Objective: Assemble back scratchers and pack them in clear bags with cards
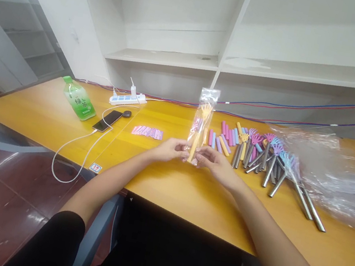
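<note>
Between my hands a yellow back scratcher (196, 136) stands upright inside a clear plastic bag (210, 94), its hand-shaped head towards the top. My left hand (172, 149) pinches the lower left edge of the bag. On the opposite side, my right hand (215, 161) is closed on the lower right edge. Just right of the bag lie several foam handle sleeves (223, 145) in pink, blue, purple and yellow. Beyond them is a pile of back scratcher parts (273, 161) with coloured claw heads and metal tubes.
Clear plastic bags (330, 178) are heaped on the right. Small pink printed cards (147, 132) lie left of my hands. Further left are a phone (107, 120) with a white cable, a power strip (127, 99) and a green tea bottle (78, 99). White shelving (173, 59) stands behind the table.
</note>
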The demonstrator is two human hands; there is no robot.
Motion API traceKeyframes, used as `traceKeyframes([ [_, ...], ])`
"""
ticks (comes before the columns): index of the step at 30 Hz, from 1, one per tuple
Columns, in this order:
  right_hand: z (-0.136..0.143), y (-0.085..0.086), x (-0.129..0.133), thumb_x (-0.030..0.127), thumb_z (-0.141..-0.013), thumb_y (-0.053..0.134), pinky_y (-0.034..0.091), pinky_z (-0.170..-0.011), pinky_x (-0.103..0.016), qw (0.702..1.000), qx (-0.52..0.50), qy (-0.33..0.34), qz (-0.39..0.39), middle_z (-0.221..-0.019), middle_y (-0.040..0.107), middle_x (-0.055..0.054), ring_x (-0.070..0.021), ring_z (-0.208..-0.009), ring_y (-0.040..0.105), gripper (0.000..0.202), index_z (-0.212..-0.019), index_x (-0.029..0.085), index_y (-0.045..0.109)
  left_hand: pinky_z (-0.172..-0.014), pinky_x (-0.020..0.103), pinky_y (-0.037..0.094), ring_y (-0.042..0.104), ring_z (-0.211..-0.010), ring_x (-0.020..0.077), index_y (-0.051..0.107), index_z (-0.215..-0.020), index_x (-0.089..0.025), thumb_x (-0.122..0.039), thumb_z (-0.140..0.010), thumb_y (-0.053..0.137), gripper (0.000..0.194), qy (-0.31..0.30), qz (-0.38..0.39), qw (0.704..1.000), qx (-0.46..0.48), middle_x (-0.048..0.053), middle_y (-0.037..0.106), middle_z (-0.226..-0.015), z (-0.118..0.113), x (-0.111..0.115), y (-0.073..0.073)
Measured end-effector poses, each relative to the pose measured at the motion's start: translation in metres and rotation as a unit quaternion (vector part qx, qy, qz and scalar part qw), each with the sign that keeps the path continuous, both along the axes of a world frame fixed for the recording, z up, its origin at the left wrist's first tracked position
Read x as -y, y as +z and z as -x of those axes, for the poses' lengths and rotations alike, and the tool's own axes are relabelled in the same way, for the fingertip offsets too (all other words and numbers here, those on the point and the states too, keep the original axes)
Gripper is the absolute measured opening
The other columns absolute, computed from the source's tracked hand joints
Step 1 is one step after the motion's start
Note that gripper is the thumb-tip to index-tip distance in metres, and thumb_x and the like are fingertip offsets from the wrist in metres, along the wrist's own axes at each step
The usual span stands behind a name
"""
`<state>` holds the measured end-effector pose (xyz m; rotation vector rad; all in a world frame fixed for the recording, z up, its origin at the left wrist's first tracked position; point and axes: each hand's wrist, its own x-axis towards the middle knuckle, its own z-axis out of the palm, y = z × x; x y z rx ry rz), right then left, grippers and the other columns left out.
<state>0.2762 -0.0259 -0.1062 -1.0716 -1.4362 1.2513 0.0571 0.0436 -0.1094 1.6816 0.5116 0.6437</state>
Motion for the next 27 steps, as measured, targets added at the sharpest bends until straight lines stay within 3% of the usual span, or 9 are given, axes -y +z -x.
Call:
traceKeyframes([
  [5, -0.008, 0.002, -0.005, 0.063, -0.079, 0.078, 0.039, -0.046, -0.022, 0.986, -0.095, -0.131, 0.029, -0.082, 0.064, 0.001, -0.0101, -0.059, 0.054, 0.047, -0.098, 0.023, 0.062, -0.073, 0.029, 0.053, 0.068, -0.073, 0.0158, 0.068, -0.132, -0.016, -0.044, -0.087, 0.079, 0.055, -0.13, 0.015, 0.986, -0.1, 0.004, 0.07, -0.082, 0.008, 0.012, 0.015],
  [7, -0.009, 0.002, -0.006, 0.065, -0.078, 0.079, 0.035, -0.043, -0.022, 0.981, -0.112, -0.16, 0.02, -0.073, 0.059, 0.003, -0.0083, -0.053, 0.047, 0.048, -0.09, 0.022, 0.06, -0.072, 0.029, 0.054, 0.069, -0.072, 0.0158, 0.068, -0.13, -0.018, -0.044, -0.086, 0.08, 0.052, -0.18, 0.027, 0.975, -0.128, 0.004, 0.071, -0.082, 0.008, 0.017, 0.018],
  [9, -0.008, 0.0, -0.006, 0.066, -0.078, 0.08, 0.033, -0.041, -0.022, 0.979, -0.115, -0.165, 0.012, -0.064, 0.053, 0.004, -0.008, -0.05, 0.043, 0.049, -0.084, 0.021, 0.06, -0.074, 0.03, 0.055, 0.07, -0.074, 0.0158, 0.07, -0.127, -0.019, -0.045, -0.085, 0.081, 0.051, -0.19, 0.035, 0.972, -0.136, 0.004, 0.071, -0.085, 0.007, 0.018, 0.018],
  [11, -0.005, -0.002, -0.005, 0.067, -0.078, 0.079, 0.036, -0.042, -0.023, 0.983, -0.117, -0.139, 0.016, -0.063, 0.053, 0.003, -0.0088, -0.05, 0.045, 0.05, -0.082, 0.021, 0.062, -0.077, 0.03, 0.057, 0.07, -0.078, 0.0161, 0.072, -0.119, -0.018, -0.049, -0.086, 0.079, 0.046, -0.159, 0.04, 0.979, -0.124, 0.005, 0.072, -0.089, 0.006, 0.016, 0.016],
  [14, 0.003, -0.006, -0.002, 0.066, -0.08, 0.078, 0.042, -0.046, -0.024, 0.99, -0.113, -0.076, 0.031, -0.068, 0.059, 0.0, -0.0109, -0.056, 0.052, 0.048, -0.082, 0.02, 0.065, -0.079, 0.032, 0.058, 0.07, -0.082, 0.0169, 0.071, -0.111, -0.014, -0.058, -0.091, 0.069, 0.048, -0.056, 0.046, 0.995, -0.068, 0.007, 0.07, -0.091, 0.005, 0.008, 0.014],
  [18, 0.014, -0.008, 0.004, 0.066, -0.08, 0.077, 0.048, -0.052, -0.026, 0.992, -0.11, -0.016, 0.053, -0.075, 0.064, -0.002, -0.0131, -0.062, 0.057, 0.048, -0.085, 0.019, 0.067, -0.081, 0.032, 0.058, 0.07, -0.085, 0.0167, 0.066, -0.12, -0.015, -0.057, -0.087, 0.074, 0.054, 0.068, 0.016, 0.997, 0.009, 0.008, 0.069, -0.099, 0.006, -0.003, 0.012],
  [22, 0.021, -0.009, 0.009, 0.065, -0.079, 0.079, 0.05, -0.056, -0.028, 0.99, -0.104, 0.053, 0.082, -0.078, 0.067, -0.004, -0.0139, -0.063, 0.06, 0.05, -0.091, 0.017, 0.068, -0.087, 0.032, 0.057, 0.07, -0.09, 0.0158, 0.055, -0.143, -0.024, -0.049, -0.086, 0.079, 0.067, 0.087, -0.003, 0.993, 0.078, 0.01, 0.068, -0.114, 0.004, -0.005, 0.01],
  [27, 0.025, -0.011, 0.013, 0.064, -0.082, 0.077, 0.049, -0.059, -0.028, 0.988, -0.082, 0.098, 0.091, -0.08, 0.069, -0.005, -0.0131, -0.062, 0.058, 0.05, -0.095, 0.016, 0.07, -0.089, 0.031, 0.055, 0.068, -0.088, 0.0143, 0.065, -0.135, -0.02, -0.045, -0.086, 0.079, 0.057, 0.095, -0.02, 0.993, 0.065, 0.011, 0.068, -0.12, 0.0, -0.005, 0.006],
])
